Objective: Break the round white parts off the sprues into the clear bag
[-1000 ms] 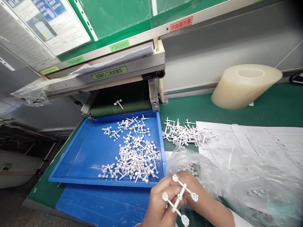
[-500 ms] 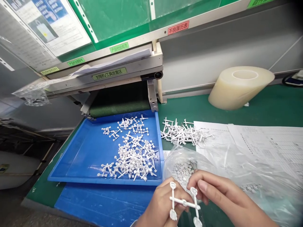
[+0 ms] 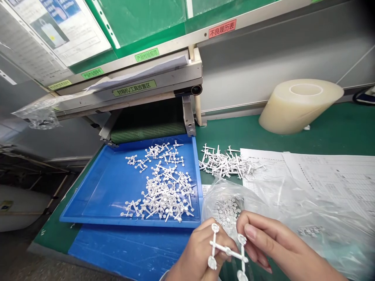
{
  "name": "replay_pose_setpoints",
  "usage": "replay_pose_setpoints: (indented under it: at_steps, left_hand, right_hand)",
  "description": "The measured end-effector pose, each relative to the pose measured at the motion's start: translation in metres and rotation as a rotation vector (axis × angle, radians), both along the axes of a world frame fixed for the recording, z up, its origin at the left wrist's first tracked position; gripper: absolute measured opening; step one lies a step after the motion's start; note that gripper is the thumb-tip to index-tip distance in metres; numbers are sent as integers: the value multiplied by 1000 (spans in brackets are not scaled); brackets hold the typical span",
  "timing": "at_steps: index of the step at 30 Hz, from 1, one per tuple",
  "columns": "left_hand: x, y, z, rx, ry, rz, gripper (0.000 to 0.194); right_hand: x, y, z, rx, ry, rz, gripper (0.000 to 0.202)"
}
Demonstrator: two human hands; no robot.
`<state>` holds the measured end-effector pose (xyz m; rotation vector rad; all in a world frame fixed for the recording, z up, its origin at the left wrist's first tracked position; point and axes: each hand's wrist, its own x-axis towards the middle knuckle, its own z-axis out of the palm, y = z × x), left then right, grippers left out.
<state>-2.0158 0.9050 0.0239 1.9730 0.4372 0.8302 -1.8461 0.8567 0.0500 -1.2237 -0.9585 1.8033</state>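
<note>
A white plastic sprue [image 3: 231,252] with round ends lies across the fingers of my left hand [image 3: 202,249], which is closed on it. My right hand [image 3: 272,242] pinches at the sprue's upper right round end, thumb and forefinger together. Just behind my hands, a clear plastic bag [image 3: 212,199] holds many small round pieces [image 3: 228,208]. To the left, a blue tray [image 3: 102,195] bears a heap of white sprues with round ends [image 3: 166,191]. Bare white stems [image 3: 224,162] are piled right of the tray.
A conveyor [image 3: 149,130] ends at the tray's back edge, under a metal shelf [image 3: 172,76]. Printed sheets [image 3: 331,168] lie at the right, partly under clear plastic. Behind them stands a large roll of clear tape [image 3: 287,109] on the green table [image 3: 228,132].
The sprue has tilted slightly in my left hand. My right hand's lower fingers have spread a little away from the thumb. The camera view has shifted slightly.
</note>
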Motion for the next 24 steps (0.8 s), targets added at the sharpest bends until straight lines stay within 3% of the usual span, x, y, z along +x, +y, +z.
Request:
replay_pose_setpoints:
  at_steps: [24]
  left_hand:
    - [-1,0,2,19,2,-18,34]
  right_hand:
    - [-4,0,4,-19,11,-29,46]
